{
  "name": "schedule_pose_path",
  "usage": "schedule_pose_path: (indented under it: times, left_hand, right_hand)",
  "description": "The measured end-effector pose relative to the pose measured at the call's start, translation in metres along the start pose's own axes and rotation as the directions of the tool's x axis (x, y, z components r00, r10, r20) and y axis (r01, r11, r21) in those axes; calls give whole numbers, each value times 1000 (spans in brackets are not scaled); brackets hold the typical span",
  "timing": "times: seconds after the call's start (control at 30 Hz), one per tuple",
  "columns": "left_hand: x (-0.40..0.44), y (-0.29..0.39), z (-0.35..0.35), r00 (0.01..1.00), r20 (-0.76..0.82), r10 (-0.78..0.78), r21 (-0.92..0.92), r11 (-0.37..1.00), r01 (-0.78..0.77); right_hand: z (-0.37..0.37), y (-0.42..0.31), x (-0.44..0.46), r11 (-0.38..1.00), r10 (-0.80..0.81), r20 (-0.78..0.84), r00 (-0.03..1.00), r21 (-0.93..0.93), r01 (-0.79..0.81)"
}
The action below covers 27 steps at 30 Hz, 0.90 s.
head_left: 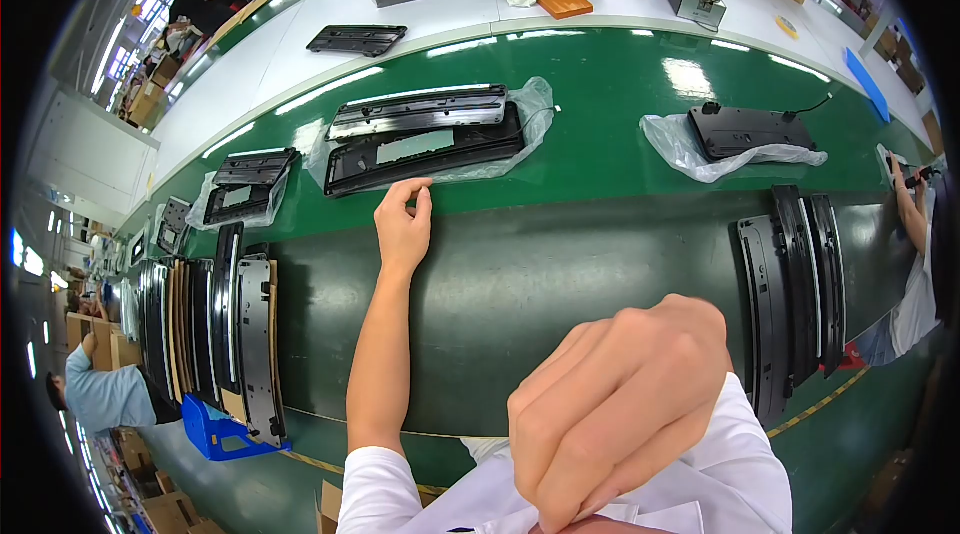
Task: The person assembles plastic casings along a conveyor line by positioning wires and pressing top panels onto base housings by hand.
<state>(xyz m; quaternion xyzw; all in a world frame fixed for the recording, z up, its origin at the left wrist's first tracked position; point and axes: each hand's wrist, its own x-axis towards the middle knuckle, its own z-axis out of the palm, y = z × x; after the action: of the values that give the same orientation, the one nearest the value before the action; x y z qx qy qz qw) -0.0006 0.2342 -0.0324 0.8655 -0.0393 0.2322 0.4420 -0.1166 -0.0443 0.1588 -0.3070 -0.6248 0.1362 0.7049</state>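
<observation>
The right hand point(620, 404) is nearest the camera, large in front of the white shirt point(745, 464), its back upward, knuckles bent and fingers folded down. Its fingertips are hidden underneath, so I cannot tell whether that grip is empty or holds something.

Just beyond the left hand point(403, 229) lies the work: an upper panel point(418, 112) overlapping the far part of a lower panel point(480, 152), both black, on clear film point(540, 99) over the green strip point(590, 124). From how they lie, I judge that the two have been brought together but not joined, since the lower one's inside shows, with a pale rectangle in it; any seating of one on the other looks undone. A bagged set point(245, 184) to the left also looks open, and upright panels stand in a left row point(258, 334) and a right row point(795, 284), apparently awaiting handling.

The left forearm stretches forward over the desk point(560, 264), wrist slightly bent, thumb and forefinger curled close together. This grip is narrow, with nothing plain in it; whether it touches the film's near edge is hard to say in this wide, curved view.
</observation>
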Motion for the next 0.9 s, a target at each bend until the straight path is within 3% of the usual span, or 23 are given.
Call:
schedule_pose_path:
  times: [0.27,0.37,0.53,0.9]
  left_hand:
    - [0,2,-4,1000,3,10,13,1000,-10]
    - [0,2,-7,1000,13,1,16,1000,-1]
    - [0,3,-7,1000,16,-8,17,1000,7]
    - [0,1,-8,1000,16,-7,13,1000,7]
  right_hand:
    - [-4,11,3,985,103,153,983,118,-122]
    - [0,20,3,949,142,170,975,255,-183]
    - [0,21,6,938,161,248,955,262,-226]
    - [3,21,7,926,178,237,955,289,-244]
